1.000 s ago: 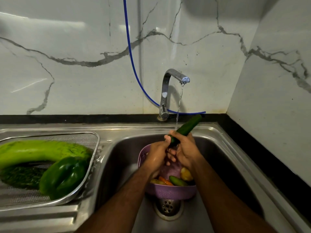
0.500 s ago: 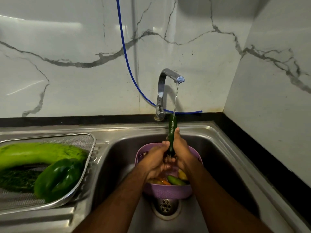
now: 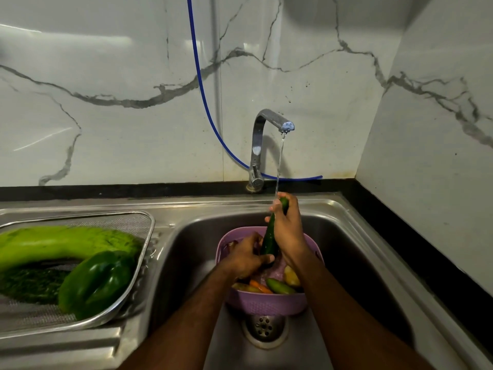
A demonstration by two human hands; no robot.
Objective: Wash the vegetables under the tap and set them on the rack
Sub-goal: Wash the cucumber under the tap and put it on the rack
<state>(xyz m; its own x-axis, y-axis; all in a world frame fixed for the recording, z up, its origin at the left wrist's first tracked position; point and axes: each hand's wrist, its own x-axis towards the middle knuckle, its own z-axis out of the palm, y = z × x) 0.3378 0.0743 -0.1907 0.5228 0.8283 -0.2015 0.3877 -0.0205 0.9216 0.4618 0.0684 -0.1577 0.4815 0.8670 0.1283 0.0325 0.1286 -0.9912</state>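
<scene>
Cucumber (image 3: 270,236): dark green, slender, near upright, top end under the thin stream from the tap (image 3: 269,121), above the purple basket (image 3: 266,303) in the sink. Basket holds a carrot (image 3: 260,287), a small green vegetable (image 3: 280,286) and yellowish pieces. Rack (image 3: 144,249), left of the basin: pale green gourd (image 3: 53,243), green bell pepper (image 3: 93,281), a dark ridged vegetable (image 3: 29,284).

Marble walls, a blue hose, a dark ledge

White marble wall panels (image 3: 112,108) with grey veins fill the far side and turn a corner at right. A thin blue hose (image 3: 198,76) hangs down the far wall and curves right along its foot, above the black counter strip (image 3: 106,192) below the panels.
</scene>
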